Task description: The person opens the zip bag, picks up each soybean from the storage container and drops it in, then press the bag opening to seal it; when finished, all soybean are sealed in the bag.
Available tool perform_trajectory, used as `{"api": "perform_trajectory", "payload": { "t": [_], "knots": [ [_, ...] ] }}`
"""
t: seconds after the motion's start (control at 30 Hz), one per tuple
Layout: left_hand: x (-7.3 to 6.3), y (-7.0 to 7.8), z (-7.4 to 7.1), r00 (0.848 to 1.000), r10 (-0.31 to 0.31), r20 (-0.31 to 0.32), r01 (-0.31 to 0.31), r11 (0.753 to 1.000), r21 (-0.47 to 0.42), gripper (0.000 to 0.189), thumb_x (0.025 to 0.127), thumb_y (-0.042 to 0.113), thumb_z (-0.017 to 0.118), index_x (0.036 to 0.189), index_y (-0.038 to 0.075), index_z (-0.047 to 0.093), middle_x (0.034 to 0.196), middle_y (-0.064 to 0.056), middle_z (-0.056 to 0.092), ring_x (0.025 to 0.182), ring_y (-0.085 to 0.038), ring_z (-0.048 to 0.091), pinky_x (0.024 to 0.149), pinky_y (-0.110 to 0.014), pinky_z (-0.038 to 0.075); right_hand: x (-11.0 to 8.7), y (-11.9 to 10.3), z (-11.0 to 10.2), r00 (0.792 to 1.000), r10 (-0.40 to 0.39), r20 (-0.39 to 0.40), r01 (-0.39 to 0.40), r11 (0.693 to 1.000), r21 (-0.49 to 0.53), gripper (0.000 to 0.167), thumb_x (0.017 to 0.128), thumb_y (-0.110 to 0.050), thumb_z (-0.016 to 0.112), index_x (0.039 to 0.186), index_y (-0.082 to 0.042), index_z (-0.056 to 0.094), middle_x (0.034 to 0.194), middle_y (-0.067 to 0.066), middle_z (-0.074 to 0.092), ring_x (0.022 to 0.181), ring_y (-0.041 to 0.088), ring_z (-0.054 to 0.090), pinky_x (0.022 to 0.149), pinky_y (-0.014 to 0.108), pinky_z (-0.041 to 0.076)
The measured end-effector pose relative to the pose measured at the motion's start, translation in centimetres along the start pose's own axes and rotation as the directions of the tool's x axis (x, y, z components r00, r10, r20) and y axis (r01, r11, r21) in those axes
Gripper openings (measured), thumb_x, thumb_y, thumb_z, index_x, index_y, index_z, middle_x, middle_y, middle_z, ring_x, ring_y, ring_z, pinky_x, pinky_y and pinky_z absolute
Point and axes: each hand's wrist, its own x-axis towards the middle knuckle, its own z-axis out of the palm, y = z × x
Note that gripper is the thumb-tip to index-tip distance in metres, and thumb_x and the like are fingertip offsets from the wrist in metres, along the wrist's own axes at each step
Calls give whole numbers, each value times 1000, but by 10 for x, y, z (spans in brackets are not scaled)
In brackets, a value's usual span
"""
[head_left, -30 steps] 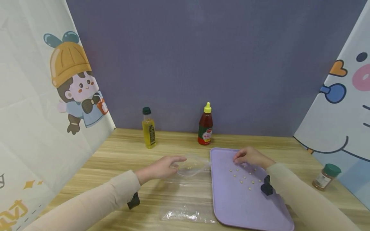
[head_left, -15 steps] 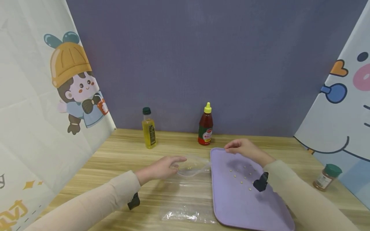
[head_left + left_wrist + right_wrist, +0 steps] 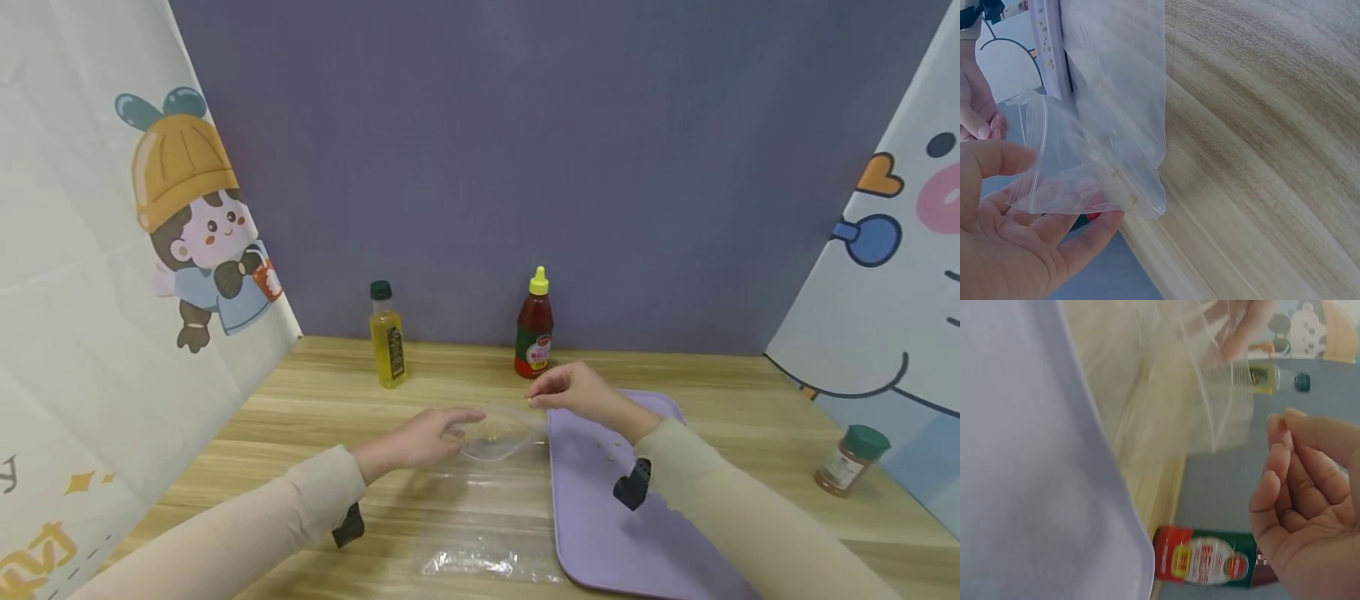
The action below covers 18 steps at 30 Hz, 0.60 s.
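Note:
My left hand (image 3: 420,435) holds a clear zip-lock bag (image 3: 1069,153) by its mouth, thumb at the zip edge and fingers beneath. The bag gapes; several small round yellow pieces, bean-like, lie inside, two of them plain in the left wrist view. My right hand (image 3: 585,398) hovers by the bag's mouth, above the far left corner of the purple tray (image 3: 592,533). Between its thumb and forefinger it pinches one small round yellow piece (image 3: 529,402). A few more pieces (image 3: 611,457) lie on the tray, partly hidden by my right arm.
A bottle of yellow oil (image 3: 387,342) and a red sauce bottle (image 3: 533,333) with a yellow cap stand at the back of the wooden table (image 3: 315,392). A green-capped spice jar (image 3: 850,462) stands at the far right. A grey-blue cloth (image 3: 480,167) hangs behind.
My right hand has risen from the pieces on the tray and moved left, over the tray's far edge, to the bag's mouth. My left hand has stayed at the bag.

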Motion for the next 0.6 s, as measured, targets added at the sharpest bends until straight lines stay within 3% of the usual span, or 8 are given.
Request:
{"api": "perform_trajectory", "payload": {
  "t": [0.37,0.6],
  "knots": [
    [-1,0,-1,1000,17,5,-17,1000,3,51,93,4,52,144,5,44,147,-14,47,123,-39,55,102,-51,49,7,-14,19,990,-116,81,125,985,-117,15,85,-14,74,95,-3,76,90,8,76,71,7,64,63,22,55],
    [-1,0,-1,1000,16,-9,-16,1000,23,51,93,4,52,143,7,45,146,-13,49,122,-38,56,102,-51,49,5,-9,11,993,-110,42,114,987,-115,15,85,-16,74,97,-8,77,94,7,76,76,8,64,66,23,55]
  ]
}}
